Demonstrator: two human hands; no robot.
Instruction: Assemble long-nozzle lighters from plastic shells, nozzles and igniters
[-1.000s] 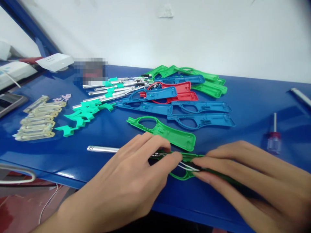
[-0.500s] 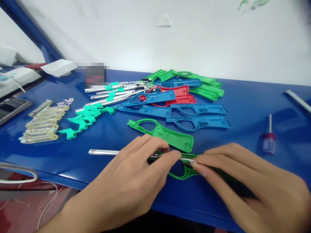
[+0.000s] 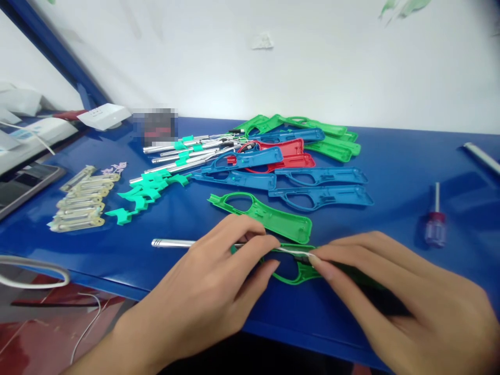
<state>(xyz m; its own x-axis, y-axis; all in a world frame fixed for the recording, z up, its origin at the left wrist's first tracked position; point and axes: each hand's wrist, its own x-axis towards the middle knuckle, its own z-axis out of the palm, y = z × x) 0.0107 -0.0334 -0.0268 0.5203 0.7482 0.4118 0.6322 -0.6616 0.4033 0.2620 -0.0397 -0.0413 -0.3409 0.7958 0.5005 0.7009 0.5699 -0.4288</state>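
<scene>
Near the table's front edge lies a green lighter half-shell (image 3: pixel 291 279), its loop and part of its inside showing between my hands. A silver metal tube (image 3: pixel 172 243) sticks out to the left of it. My left hand (image 3: pixel 219 276) is closed over the inner end of the tube, fingers curled, and hides that end. From there a thin white wire (image 3: pixel 292 252) runs right along the shell. My right hand (image 3: pixel 394 286) pinches the wire between thumb and forefinger and covers the shell's handle end. Just behind lies another green half-shell (image 3: pixel 283 221), open side up.
Blue half-shells (image 3: pixel 324 197), red ones (image 3: pixel 291 151) and more green ones lie behind. To the left are metal tubes with wires, teal triggers (image 3: pixel 146 190) and translucent yellowish parts (image 3: pixel 80 211). A screwdriver (image 3: pixel 435 229) stands at right, near a metal rod (image 3: pixel 482 157).
My left hand's fingers have shifted slightly left along the tube and wire, and more of the white wire shows between the hands. My right hand keeps its pinch. The view has shifted a little.
</scene>
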